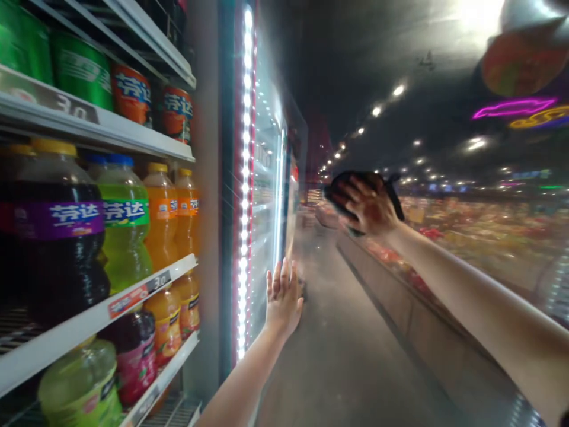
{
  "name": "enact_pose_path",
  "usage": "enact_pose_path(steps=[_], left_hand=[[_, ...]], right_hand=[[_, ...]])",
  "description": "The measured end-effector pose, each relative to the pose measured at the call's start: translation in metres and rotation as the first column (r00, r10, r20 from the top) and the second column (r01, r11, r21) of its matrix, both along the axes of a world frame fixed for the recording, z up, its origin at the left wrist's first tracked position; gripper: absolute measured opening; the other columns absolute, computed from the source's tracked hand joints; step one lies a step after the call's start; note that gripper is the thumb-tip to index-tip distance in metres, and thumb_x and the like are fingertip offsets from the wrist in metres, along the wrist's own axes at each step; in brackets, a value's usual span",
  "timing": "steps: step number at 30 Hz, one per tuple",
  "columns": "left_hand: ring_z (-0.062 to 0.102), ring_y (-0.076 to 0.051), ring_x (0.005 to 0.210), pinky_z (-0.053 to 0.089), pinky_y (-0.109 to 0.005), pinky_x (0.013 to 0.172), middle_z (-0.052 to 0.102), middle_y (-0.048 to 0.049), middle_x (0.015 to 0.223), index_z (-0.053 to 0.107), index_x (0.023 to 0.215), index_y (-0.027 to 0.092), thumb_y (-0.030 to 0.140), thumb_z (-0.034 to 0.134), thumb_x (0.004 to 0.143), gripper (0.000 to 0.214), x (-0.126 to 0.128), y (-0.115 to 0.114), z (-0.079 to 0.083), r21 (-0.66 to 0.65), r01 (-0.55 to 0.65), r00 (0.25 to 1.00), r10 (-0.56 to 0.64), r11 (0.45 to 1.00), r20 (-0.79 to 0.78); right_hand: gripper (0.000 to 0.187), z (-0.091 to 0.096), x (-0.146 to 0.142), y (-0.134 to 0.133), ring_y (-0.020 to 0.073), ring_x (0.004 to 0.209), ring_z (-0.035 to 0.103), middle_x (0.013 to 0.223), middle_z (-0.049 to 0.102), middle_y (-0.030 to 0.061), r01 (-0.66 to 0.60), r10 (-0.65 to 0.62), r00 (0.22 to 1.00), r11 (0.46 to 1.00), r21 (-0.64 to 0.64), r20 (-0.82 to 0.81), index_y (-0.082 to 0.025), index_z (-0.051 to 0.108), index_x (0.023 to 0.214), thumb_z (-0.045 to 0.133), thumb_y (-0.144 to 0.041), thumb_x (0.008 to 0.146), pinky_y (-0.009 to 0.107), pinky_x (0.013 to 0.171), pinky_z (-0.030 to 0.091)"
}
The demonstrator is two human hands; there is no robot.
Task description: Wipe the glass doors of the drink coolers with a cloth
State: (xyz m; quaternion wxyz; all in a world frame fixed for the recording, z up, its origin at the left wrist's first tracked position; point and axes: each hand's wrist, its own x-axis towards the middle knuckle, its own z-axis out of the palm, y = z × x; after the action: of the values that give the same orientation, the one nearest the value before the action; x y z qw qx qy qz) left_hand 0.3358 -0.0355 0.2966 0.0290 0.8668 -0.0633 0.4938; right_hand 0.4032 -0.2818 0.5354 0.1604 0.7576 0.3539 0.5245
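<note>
My left hand (284, 299) is raised with its palm forward and fingers stretched out, holding nothing. It appears just right of the bright light strip (243, 178) on the cooler frame; whether it touches a surface I cannot tell. Further right, my right hand (368, 207) lies with spread fingers over a dark cloth (351, 178), which bunches out around the fingers and is blurred by motion. Faint streaks and reflected lights around that arm look like clear glass, though its edges are hard to make out.
Cooler shelves at left carry purple (60, 219), green (124, 207) and orange (160, 201) drink bottles, with cans (82, 71) above. A shelf edge (98, 314) juts out beside my left arm. Beyond are a grey floor (324, 332) and a long low counter (413, 326).
</note>
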Motion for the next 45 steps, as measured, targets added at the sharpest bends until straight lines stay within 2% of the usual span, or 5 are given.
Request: enact_pose_path(steps=[5,15,25,37,45], left_hand=[[0.011,-0.035,0.154,0.022,-0.058,0.123,0.023,-0.0201,0.165,0.0,0.16,0.016,0.029,0.07,0.083,0.105,0.014,-0.04,0.019,-0.005,0.057,0.998,-0.056,0.998,0.038],[0.011,-0.039,0.153,0.024,-0.058,0.122,0.015,-0.028,0.164,0.001,0.16,0.014,0.032,0.078,0.076,0.115,0.02,-0.087,0.002,0.013,0.029,0.999,-0.029,0.999,-0.035],[0.009,-0.037,0.154,0.02,-0.059,0.123,0.02,-0.0209,0.165,-0.005,0.16,0.018,0.034,0.081,0.076,0.121,0.029,-0.148,0.047,0.071,0.137,0.989,-0.14,0.988,0.048],[0.01,-0.036,0.154,0.022,-0.058,0.123,0.02,-0.0194,0.166,-0.007,0.159,0.019,0.031,0.079,0.077,0.12,0.032,-0.208,0.034,0.123,0.145,0.989,-0.147,0.982,0.008],[0.012,-0.036,0.154,0.017,-0.059,0.123,0.021,-0.0189,0.165,-0.004,0.16,0.02,0.033,0.078,0.078,0.117,0.035,-0.254,0.067,0.179,0.173,0.982,-0.185,0.968,0.048]], right_hand=[[0.056,0.052,0.001,-0.015,0.0392,0.152,0.011,0.166,0.022,0.0098,0.034,-0.07,0.991,0.955,0.295,0.115,-0.029,0.048,0.148,0.048,-0.053,0.098,0.073,0.112,0.011],[0.053,-0.237,-0.003,-0.11,0.0162,0.148,0.033,0.153,0.045,-0.0144,-0.201,0.195,0.979,0.868,-0.455,-0.06,-0.05,0.053,0.139,0.054,-0.044,0.087,0.045,0.108,0.044],[0.056,0.051,0.01,-0.176,0.033,0.149,0.027,0.161,0.035,0.0093,-0.019,-0.008,0.983,0.989,0.144,0.184,-0.026,0.045,0.15,0.05,-0.045,0.097,0.063,0.119,0.013],[0.069,-0.202,-0.012,-0.253,0.0188,0.142,0.044,0.154,0.041,-0.0174,-0.218,0.065,0.922,0.902,-0.373,-0.383,-0.056,0.029,0.149,0.051,-0.036,0.086,0.043,0.113,0.04],[0.056,0.029,-0.006,-0.321,0.0311,0.151,0.021,0.164,0.029,0.0081,0.103,-0.103,0.995,0.991,0.084,0.004,-0.028,0.04,0.153,0.044,-0.045,0.1,0.062,0.119,0.008]])
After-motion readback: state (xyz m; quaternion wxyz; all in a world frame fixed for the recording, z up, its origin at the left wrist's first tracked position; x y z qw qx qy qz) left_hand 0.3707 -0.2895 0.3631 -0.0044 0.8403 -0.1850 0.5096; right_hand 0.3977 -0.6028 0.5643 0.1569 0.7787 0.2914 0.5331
